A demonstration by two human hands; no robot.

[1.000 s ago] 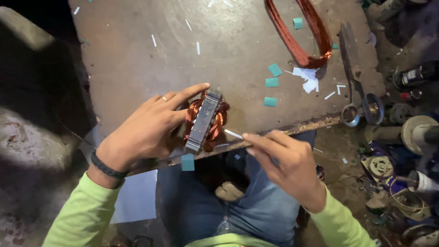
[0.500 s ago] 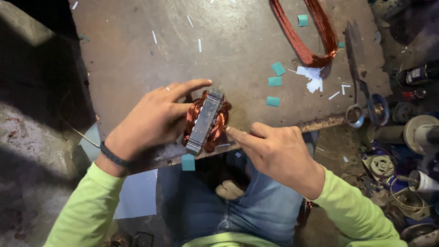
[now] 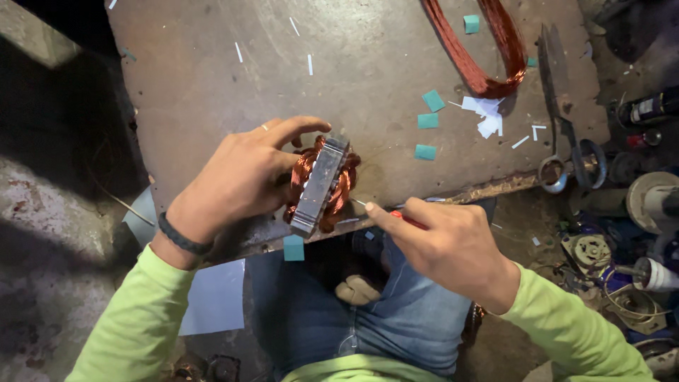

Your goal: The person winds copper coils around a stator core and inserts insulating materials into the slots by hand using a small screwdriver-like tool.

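**Stator propped on edge at the board's near rim, tool tip at its side**

Left hand [image 3: 237,180] wraps the motor stator [image 3: 322,185] from the left: fingers curled over the copper windings, index stretched across the top, grip closed on it. Stator stands on edge, steel lamination stack facing up, copper coil ends bulging out both sides. It sits on the metal work board [image 3: 212,78] right at the near edge, above the person's lap.

Right hand [image 3: 445,244] is pinched shut on a thin tool with a red handle [image 3: 407,218]; its pale tip points left and sits just beside the stator's lower right side. Can't tell whether the tip actually touches the windings.

On the board, well apart from the stator: loop of copper wire [image 3: 481,49] top right, scissors [image 3: 566,134] at the right edge, teal insulation paper squares [image 3: 426,122] and white paper offcuts [image 3: 484,117] between. One more teal square [image 3: 293,247] hangs at the board edge just below the stator. Black wristband [image 3: 180,237] on the left wrist. Assorted motor parts [image 3: 629,255] on the floor to the right.
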